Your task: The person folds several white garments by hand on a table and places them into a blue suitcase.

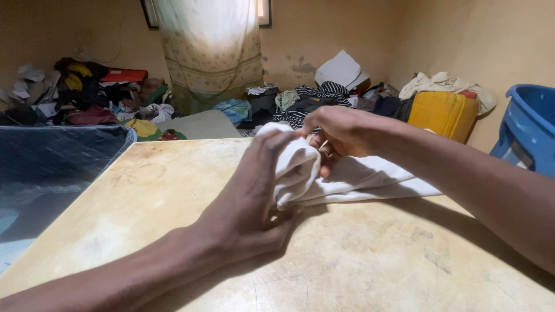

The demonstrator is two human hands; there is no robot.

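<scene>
A white cloth lies partly folded on a worn wooden table, a little right of the middle. My left hand grips the bunched left end of the cloth, fingers curled over it. My right hand reaches in from the right and pinches the cloth's upper edge. The cloth's right part lies flat under my right forearm.
A dark plastic-covered surface borders the table's left side. A blue tub and a yellow container stand at the right. Piles of clothes line the far wall beneath a curtain.
</scene>
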